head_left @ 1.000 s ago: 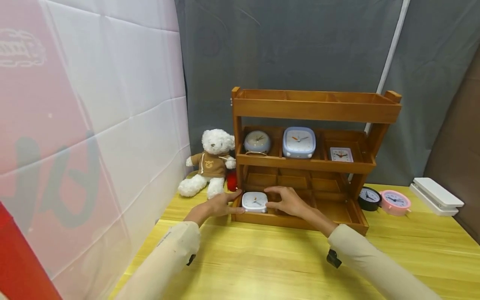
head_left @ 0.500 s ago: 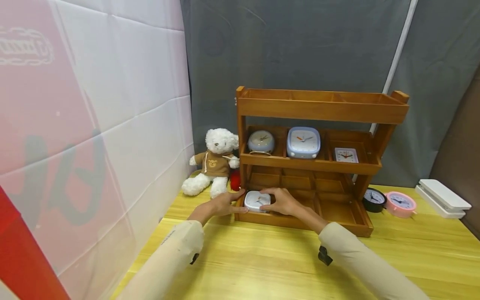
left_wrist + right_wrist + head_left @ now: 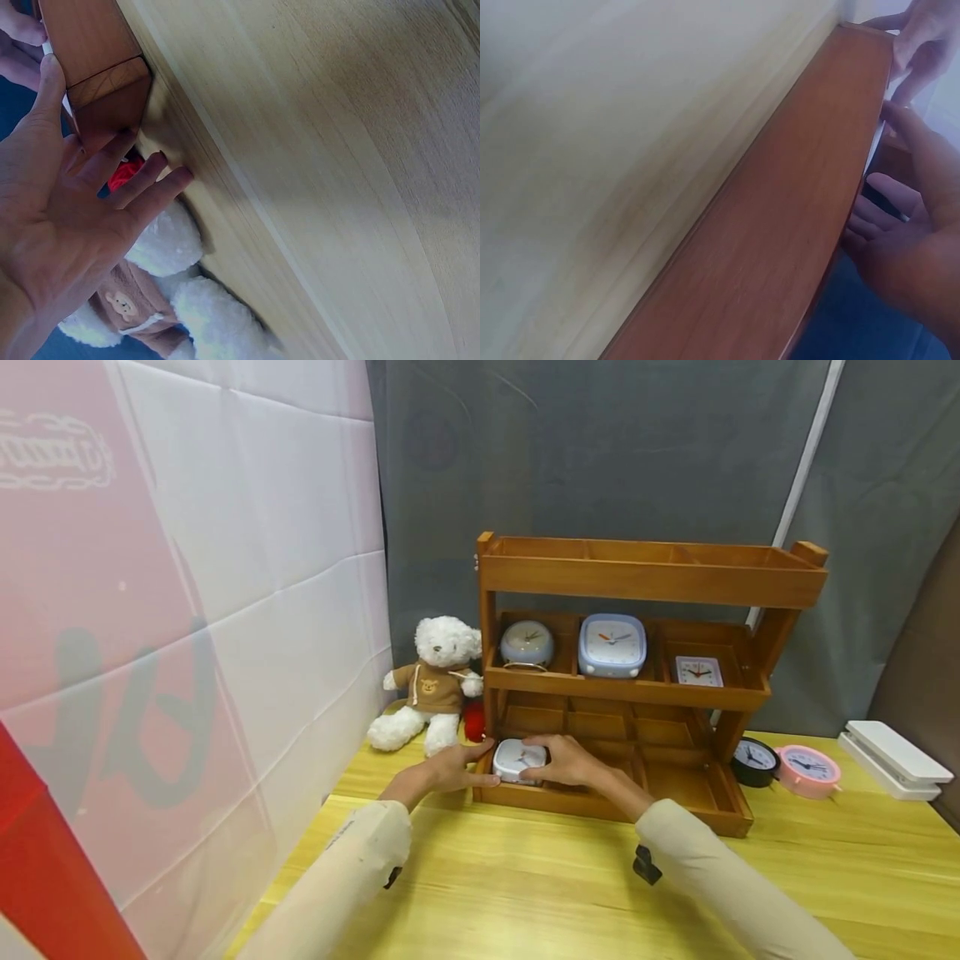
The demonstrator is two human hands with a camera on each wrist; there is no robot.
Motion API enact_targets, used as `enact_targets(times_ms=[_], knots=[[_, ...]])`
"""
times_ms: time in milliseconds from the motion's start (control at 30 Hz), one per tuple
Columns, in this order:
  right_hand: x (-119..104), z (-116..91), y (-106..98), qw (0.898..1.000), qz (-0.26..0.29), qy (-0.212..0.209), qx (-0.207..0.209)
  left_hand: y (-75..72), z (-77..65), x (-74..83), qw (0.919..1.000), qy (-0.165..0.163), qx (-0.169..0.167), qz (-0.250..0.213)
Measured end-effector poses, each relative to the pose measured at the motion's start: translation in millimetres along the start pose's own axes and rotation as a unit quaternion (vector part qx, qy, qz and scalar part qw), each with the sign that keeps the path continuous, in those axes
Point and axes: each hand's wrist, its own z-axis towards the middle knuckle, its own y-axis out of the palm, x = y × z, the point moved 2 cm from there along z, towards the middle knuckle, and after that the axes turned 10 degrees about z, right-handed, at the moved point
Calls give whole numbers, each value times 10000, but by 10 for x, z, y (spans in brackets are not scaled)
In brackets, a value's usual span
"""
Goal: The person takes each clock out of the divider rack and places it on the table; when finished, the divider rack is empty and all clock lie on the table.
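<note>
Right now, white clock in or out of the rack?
In: the clock sits behind the bottom front board, between left hand and right hand.

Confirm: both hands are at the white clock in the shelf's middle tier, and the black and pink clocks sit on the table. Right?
Tier's wrong: the head view shows the white clock in the bottom tier, not the middle. The rest holds: left hand and right hand are at it, black clock and pink clock sit on the table.
</note>
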Motion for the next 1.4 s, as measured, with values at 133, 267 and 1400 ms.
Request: enact_targets(times_ms=[133, 267, 1400], knots=[[-18, 1, 10, 9995, -238, -193, 14, -6, 6, 30, 10000, 32, 3, -44], [-14, 17, 29, 9989, -373, -289, 53, -10, 21, 57, 10000, 67, 7, -69], [-299, -173, -205, 9937, -74, -927, 618, -2, 0, -11, 9998, 135, 33, 173]])
